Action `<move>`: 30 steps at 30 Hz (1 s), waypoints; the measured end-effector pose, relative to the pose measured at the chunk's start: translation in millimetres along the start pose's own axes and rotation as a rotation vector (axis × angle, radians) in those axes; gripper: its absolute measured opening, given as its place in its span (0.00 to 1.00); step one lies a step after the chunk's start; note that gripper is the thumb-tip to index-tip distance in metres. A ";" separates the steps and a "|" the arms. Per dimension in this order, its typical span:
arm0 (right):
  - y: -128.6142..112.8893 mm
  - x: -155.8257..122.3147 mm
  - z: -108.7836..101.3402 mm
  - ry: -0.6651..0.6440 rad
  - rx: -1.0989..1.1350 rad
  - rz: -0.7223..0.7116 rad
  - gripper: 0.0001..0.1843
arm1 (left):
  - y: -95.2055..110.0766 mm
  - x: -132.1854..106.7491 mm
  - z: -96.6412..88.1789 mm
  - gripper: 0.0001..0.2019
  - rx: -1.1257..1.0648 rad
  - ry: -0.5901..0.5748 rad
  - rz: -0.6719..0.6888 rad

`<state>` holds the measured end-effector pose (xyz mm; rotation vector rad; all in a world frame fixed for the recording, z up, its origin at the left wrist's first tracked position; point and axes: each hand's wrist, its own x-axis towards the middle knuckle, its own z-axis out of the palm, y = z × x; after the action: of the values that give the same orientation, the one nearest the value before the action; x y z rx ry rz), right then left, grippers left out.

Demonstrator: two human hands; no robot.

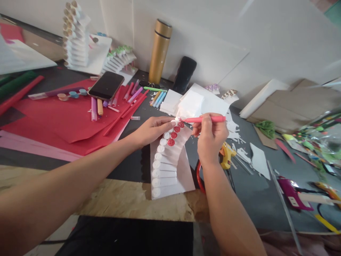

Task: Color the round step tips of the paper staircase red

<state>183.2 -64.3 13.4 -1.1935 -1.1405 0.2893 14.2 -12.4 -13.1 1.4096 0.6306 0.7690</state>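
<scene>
A white paper model of stacked rolled tubes lies on the table in front of me; several tube ends near its top are coloured red, the lower ones are white. My left hand pinches the top tube of the model from the left. My right hand is closed around a pink marker, held level with its tip touching the top tube end beside my left fingertips.
Red paper sheets, a black phone and several markers lie at the left. A gold flask stands at the back. A yellow glue gun, white paper scraps and a metal ruler lie at the right.
</scene>
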 end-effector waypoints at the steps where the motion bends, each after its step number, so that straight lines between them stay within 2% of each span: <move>1: 0.2 0.1 0.0 -0.002 -0.004 0.002 0.09 | 0.5 -0.2 0.3 0.25 0.007 0.004 -0.003; 17: -2.7 -0.4 1.9 -0.029 -0.017 -0.037 0.10 | 1.2 -0.2 0.5 0.25 0.008 0.004 -0.002; 30: -1.5 -0.3 0.7 -0.016 -0.042 -0.009 0.10 | 0.0 0.0 -0.3 0.24 0.001 0.004 0.005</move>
<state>182.0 -64.7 14.4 -1.2244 -1.1709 0.2693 14.0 -12.2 -13.1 1.4110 0.6314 0.7756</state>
